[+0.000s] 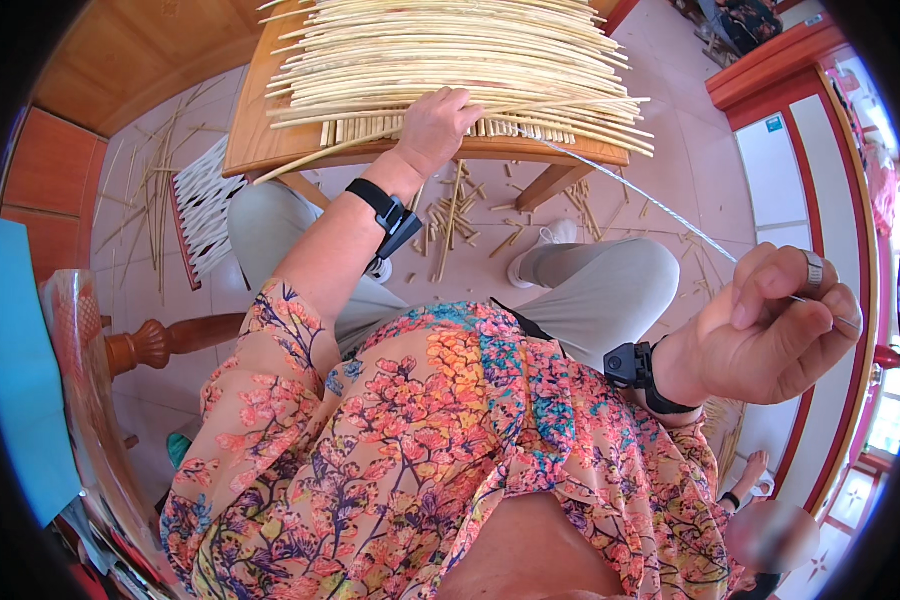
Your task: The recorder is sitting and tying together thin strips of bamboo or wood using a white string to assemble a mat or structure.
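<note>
A mat of pale, thin reed stalks (440, 75) lies across a wooden table (255, 110). My left hand (432, 128) is closed at the mat's near edge, its fingers pinching the nearest stalks. Short cut stalk ends (355, 131) line up beneath that edge. From the mat, beside the left hand, a white-and-blue twine (650, 200) runs taut to the right. My right hand (785, 325) is raised at the far right, fingers curled around the twine. A thin, shiny bit shows between the right fingers, too small to name.
Cut stalk pieces (450, 215) litter the tiled floor under the table. Longer stalks and a white slatted rack (210, 205) lie at the left. A turned wooden chair part (155, 345) is close by my left. At the right stands a red-edged white cabinet (770, 165); another person (770, 535) shows behind.
</note>
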Tool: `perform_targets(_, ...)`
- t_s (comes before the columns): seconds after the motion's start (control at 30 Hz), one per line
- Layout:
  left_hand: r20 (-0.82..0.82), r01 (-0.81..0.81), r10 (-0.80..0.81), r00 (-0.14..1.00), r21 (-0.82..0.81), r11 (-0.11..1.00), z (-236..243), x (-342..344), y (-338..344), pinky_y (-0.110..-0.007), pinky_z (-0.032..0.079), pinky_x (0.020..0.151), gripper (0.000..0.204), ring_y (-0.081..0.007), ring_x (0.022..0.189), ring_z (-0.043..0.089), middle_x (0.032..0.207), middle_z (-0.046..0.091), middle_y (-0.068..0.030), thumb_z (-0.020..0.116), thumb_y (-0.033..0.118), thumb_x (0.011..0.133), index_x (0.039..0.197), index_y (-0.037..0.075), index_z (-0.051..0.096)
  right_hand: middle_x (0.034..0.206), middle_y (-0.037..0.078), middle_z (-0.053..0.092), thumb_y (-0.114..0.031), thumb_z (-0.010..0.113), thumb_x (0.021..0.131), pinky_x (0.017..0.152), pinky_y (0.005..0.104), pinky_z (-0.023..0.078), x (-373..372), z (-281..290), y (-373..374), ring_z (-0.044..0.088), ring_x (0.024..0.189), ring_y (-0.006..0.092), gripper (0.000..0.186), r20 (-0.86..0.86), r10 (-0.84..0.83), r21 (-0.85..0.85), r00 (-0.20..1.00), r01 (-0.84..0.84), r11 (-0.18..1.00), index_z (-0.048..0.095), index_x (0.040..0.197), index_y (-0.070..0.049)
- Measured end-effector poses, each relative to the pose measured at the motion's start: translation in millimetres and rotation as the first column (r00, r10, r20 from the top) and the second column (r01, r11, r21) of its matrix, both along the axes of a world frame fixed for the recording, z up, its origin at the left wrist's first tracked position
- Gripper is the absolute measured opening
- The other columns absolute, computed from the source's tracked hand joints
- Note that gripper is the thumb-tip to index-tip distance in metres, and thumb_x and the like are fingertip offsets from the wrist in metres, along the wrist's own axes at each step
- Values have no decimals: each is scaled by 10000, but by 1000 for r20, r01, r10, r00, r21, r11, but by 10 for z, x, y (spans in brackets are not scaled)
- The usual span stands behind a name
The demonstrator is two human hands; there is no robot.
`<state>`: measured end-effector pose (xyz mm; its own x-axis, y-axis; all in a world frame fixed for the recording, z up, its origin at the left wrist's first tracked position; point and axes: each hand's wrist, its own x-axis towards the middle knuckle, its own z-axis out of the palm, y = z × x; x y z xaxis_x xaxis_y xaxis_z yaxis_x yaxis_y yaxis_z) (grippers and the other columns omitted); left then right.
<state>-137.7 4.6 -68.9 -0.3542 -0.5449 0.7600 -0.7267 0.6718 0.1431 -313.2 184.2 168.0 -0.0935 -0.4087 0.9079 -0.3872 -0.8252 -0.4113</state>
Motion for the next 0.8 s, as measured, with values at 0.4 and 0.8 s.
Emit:
perform_targets(0.4, 16, 41, -42, 999, 61, 997, 57, 178, 80, -310, 448, 661, 176, -224, 755, 520, 782, 535, -51, 541, 7, 655, 819, 61, 573, 557, 115, 476, -211, 513, 876, 386, 172, 265, -152, -140, -11, 318, 382, 68, 190, 30, 97, 66, 995, -99, 993, 425, 922, -50)
perform_targets(0.8, 58, 19, -14, 998, -74, 997, -15, 283, 63, -296, 471, 655, 269, -203, 757, 538, 849, 584, -45, 578, 40, 627, 873, 112, 658, 610, 111, 485, -165, 529, 865, 386, 147, 252, -249, -255, 8, 388, 452, 82, 168, 103, 97, 95, 990, -107, 990, 436, 940, -47)
